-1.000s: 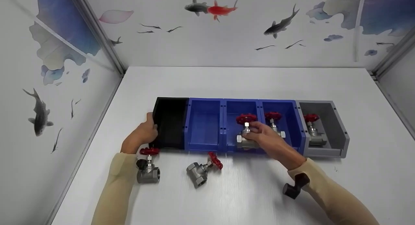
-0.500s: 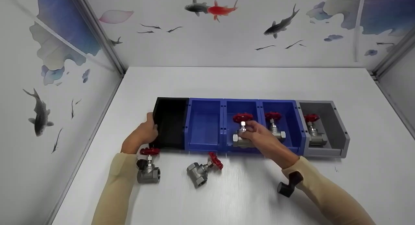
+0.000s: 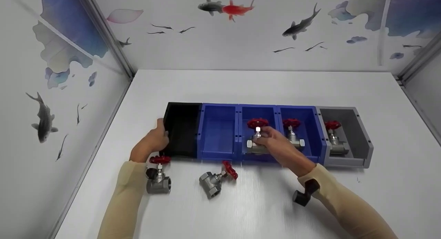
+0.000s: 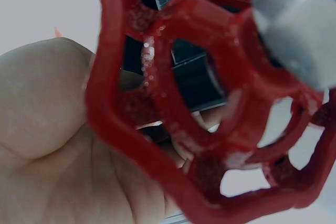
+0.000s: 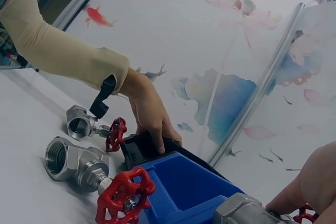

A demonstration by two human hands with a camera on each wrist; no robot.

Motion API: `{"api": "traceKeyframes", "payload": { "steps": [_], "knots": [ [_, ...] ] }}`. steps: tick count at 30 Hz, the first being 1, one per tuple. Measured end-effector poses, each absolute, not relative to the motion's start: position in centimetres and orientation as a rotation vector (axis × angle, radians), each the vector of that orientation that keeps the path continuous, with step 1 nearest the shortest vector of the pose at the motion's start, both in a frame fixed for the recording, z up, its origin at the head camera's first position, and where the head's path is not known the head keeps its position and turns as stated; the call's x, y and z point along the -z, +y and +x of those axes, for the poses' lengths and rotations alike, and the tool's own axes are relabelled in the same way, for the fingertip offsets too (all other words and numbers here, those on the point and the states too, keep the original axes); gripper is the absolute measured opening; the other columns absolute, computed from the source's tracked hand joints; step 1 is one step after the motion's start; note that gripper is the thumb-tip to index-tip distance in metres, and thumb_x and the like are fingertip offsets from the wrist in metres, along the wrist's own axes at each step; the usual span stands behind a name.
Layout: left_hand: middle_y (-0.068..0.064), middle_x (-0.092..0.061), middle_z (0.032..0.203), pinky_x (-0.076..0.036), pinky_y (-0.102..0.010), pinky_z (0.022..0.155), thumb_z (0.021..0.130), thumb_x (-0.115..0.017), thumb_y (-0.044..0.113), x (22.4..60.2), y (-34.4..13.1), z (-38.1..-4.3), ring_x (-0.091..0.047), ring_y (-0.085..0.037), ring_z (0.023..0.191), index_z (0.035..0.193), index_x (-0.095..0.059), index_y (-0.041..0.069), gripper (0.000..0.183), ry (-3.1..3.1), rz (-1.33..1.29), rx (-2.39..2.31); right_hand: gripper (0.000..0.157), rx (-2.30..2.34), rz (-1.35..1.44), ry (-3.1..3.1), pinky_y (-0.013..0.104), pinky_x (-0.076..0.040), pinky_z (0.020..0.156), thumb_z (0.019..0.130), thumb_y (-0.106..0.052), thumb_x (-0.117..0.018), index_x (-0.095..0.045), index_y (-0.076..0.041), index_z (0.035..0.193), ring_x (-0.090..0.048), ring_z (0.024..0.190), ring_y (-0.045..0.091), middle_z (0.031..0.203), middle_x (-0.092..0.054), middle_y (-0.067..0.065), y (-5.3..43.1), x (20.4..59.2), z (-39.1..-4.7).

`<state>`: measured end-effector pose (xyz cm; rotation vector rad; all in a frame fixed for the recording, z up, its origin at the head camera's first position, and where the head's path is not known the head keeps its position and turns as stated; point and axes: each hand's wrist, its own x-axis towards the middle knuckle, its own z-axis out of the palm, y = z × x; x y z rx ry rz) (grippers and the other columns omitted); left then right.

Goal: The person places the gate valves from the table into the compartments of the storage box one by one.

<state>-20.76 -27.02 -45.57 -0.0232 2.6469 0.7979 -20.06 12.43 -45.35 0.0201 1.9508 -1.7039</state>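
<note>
My right hand [image 3: 282, 147] pinches the metal neck of a gate valve [image 3: 254, 146] with a red handwheel, which stands upright in the middle blue bin [image 3: 258, 112]. Whether it touches the bin floor I cannot tell. At the row's left end, my left hand [image 3: 151, 142] grips the side wall of a black bin [image 3: 182, 128]; the right wrist view shows its fingers [image 5: 158, 142] over the rim. Just below the left hand, one gate valve [image 3: 159, 185] stands on the table, its red handwheel [image 4: 110, 77] filling the left wrist view. Another gate valve [image 3: 211, 184] lies tilted to its right.
Left of the middle bin is a bare blue bin [image 3: 218, 128]. To the right, another blue bin [image 3: 313, 146] and a grey bin [image 3: 361, 139] each hold a valve. The bins stand side by side on a white table [image 3: 248, 204], with printed panels behind and at the left.
My right hand has moved slightly left with its gate valve, within the middle blue bin's area, and is almost still in the last half second. My left hand stays on the black bin.
</note>
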Motion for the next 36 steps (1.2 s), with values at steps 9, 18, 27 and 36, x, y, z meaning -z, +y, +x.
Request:
{"api": "traceKeyframes", "payload": {
  "steps": [9,18,27,36],
  "knots": [
    [-0.026,-0.061,0.094,-0.043,-0.048,0.082,0.105,-0.029,0.011,45.5,-27.0,-20.8,-0.057,-0.033,0.083,0.151,0.002,-0.004,0.058,2.641,-0.015,-0.798,0.063,1.685,0.010,1.978,0.050,-0.034,0.111,0.099,-0.018,-0.055,-0.023,-0.001,0.152,-0.048,0.128,0.031,0.148,-0.042,0.019,11.9,45.6,-20.4],
    [-0.023,-0.060,0.091,-0.044,-0.043,0.073,0.105,-0.027,0.012,45.5,-27.1,-20.9,-0.055,-0.028,0.072,0.151,0.000,-0.003,0.055,2.649,-0.019,-0.775,0.062,1.662,0.049,2.019,0.046,-0.040,0.102,0.098,-0.017,-0.054,-0.026,-0.001,0.151,-0.050,0.123,0.028,0.147,-0.043,0.018,11.2,45.8,-20.8],
    [-0.030,-0.062,0.102,-0.043,-0.045,0.078,0.106,-0.027,0.013,45.6,-26.9,-20.9,-0.057,-0.031,0.081,0.151,0.000,-0.004,0.055,2.651,-0.034,-0.777,0.065,1.655,0.063,2.011,0.052,-0.029,0.114,0.099,-0.019,-0.055,-0.023,-0.001,0.153,-0.042,0.135,0.032,0.155,-0.034,0.018,11.1,46.0,-21.0],
    [-0.036,-0.060,0.113,-0.044,-0.048,0.083,0.106,-0.028,0.013,45.6,-26.9,-20.8,-0.059,-0.035,0.091,0.151,-0.002,-0.003,0.055,2.666,-0.039,-0.772,0.063,1.649,0.079,2.044,0.050,-0.033,0.111,0.099,-0.015,-0.053,-0.024,0.002,0.151,-0.047,0.127,0.030,0.150,-0.039,0.019,10.8,46.2,-21.6]
  ]
}}
